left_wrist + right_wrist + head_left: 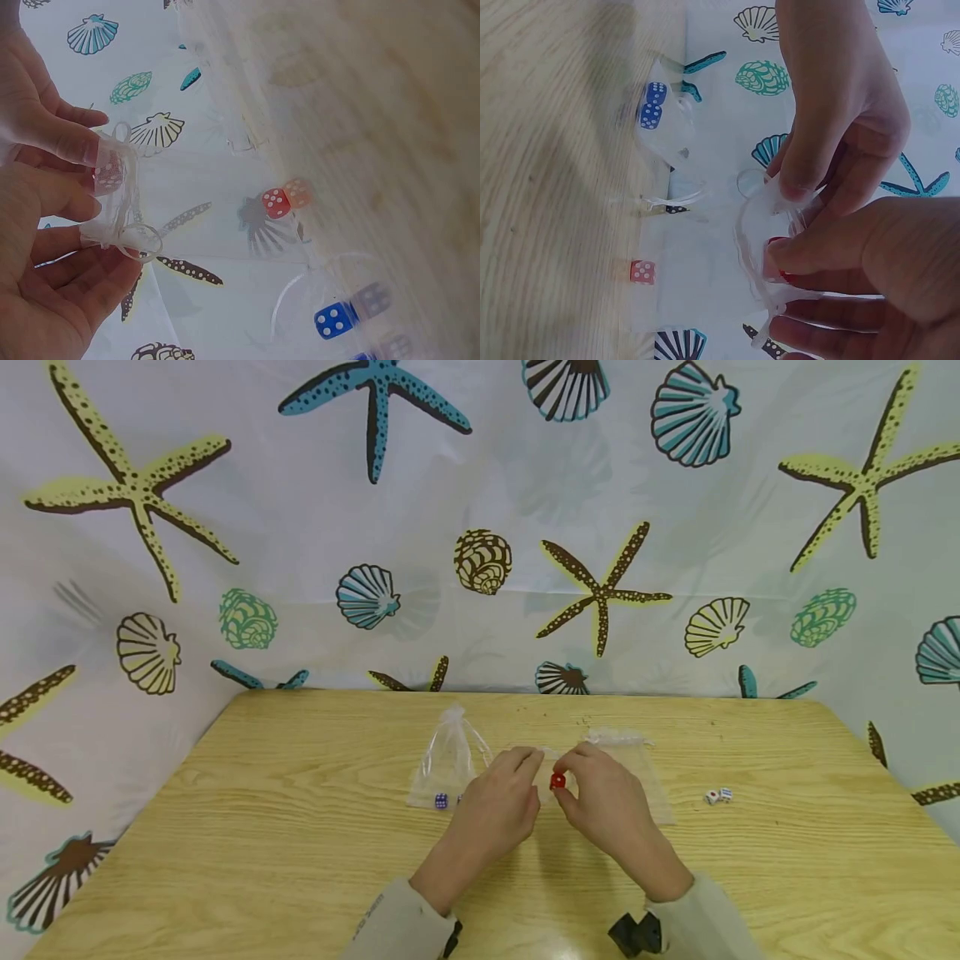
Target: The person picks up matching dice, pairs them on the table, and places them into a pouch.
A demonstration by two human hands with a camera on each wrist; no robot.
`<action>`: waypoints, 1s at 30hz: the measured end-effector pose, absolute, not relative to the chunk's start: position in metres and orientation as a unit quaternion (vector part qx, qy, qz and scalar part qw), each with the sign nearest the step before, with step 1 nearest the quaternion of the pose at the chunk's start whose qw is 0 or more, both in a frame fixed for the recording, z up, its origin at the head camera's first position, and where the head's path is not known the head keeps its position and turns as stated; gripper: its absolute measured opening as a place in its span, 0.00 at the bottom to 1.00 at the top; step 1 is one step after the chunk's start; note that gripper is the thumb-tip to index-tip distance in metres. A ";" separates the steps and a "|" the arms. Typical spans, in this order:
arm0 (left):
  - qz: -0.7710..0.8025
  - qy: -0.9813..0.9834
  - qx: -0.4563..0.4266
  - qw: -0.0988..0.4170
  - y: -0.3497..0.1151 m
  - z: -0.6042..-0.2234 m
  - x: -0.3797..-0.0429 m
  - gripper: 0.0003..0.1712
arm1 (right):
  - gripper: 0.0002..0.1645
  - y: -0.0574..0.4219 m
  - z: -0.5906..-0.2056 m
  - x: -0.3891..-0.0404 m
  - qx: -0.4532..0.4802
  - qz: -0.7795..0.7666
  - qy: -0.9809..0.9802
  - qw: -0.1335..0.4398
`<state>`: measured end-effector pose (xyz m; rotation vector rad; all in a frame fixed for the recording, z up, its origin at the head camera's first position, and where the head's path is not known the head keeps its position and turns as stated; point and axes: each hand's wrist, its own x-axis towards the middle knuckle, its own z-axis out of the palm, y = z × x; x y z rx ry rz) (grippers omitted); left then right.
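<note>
A sheer drawstring bag (pixel 126 202) hangs upright between both hands, its mouth facing them. My left hand (pixel 495 802) pinches its rim between thumb and fingers. My right hand (pixel 607 789) holds a red die (pixel 557 782) by thumb and fingertips; in both wrist views this die is at the bag's mouth, partly covered by fingers and sheer fabric. Another red die (pixel 643 271) lies low at the bag's bottom, close to the table. Left of the hands stands a second sheer bag (pixel 450 752) with blue dice (pixel 441 801) at its base, partly hidden by my left hand.
Another sheer bag (pixel 652 785) lies flat on the wooden table (pixel 262 843), partly behind my right hand. Two white dice (pixel 718 796) sit close together farther right. A pale cloth (pixel 300 543) printed with shells and starfish rises behind and beside the table.
</note>
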<state>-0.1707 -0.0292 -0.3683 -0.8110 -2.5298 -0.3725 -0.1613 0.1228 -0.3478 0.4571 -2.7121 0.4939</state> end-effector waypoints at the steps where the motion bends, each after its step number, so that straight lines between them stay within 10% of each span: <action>1: -0.136 -0.918 -0.296 0.228 -0.029 -0.368 -0.171 0.22 | 0.08 0.123 -0.348 -0.161 0.159 0.173 -0.957 0.169; 30: -0.178 -0.920 -0.298 0.182 -0.036 -0.360 -0.170 0.25 | 0.24 0.142 -0.341 -0.165 0.236 0.231 -0.939 0.095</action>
